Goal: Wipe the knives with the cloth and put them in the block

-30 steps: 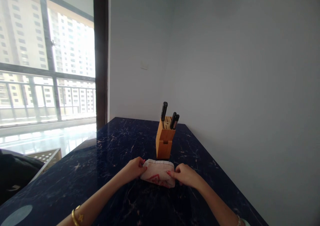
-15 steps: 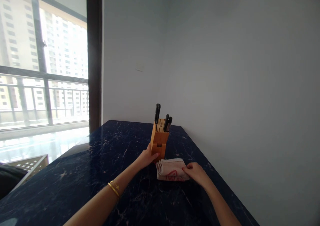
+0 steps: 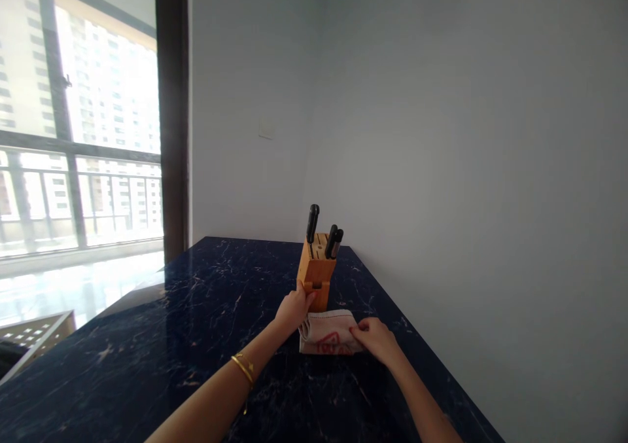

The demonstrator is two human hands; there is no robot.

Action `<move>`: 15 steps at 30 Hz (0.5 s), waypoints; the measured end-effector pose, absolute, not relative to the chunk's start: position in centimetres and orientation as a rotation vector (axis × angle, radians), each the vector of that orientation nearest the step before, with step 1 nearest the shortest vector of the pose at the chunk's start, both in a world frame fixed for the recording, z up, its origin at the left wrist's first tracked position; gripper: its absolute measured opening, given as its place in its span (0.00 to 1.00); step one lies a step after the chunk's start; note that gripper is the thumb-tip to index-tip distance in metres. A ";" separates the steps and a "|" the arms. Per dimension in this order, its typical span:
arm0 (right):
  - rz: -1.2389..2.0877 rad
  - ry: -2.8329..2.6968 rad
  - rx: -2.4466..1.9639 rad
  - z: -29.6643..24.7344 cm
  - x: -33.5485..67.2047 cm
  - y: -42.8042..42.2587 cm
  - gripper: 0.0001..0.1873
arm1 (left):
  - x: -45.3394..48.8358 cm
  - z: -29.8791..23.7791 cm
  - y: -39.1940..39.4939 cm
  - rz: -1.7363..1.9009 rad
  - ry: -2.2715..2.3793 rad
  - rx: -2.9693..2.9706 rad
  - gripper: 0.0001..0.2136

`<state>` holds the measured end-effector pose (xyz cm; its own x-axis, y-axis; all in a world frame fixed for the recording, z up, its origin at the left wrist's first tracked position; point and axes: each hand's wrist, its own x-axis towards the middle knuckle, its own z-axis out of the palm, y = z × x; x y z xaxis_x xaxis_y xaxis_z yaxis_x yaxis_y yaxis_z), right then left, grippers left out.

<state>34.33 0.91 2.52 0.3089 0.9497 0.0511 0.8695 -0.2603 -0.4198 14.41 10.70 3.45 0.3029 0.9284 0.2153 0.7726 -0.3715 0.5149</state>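
A wooden knife block stands upright on the dark blue marbled table. Several black-handled knives stick up out of its slots. My left hand grips the block low on its left side, thumb across the front. Just in front of the block lies a folded whitish cloth with red print, its top edge overlapping the block's base in view. At the cloth's right end, my right hand pinches the fabric between thumb and fingers.
The marbled table runs back to a pale wall, which also borders its right edge. On the left, a large window lets in bright light. A perforated light-coloured object stands beyond the table's left edge.
The knife block has shifted a little to the right against the table, with my left hand still on it. My right hand keeps its pinch on the cloth. The view has turned slightly right.
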 end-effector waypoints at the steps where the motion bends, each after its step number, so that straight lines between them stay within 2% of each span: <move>1: 0.293 -1.625 -2.216 2.6 34.4 0.9 0.15 | 14.8 3.5 10.6 0.695 1.532 2.269 0.25; 15: 0.229 -1.528 -2.274 2.6 35.4 1.1 0.14 | 18.9 3.3 10.5 0.649 1.442 2.229 0.29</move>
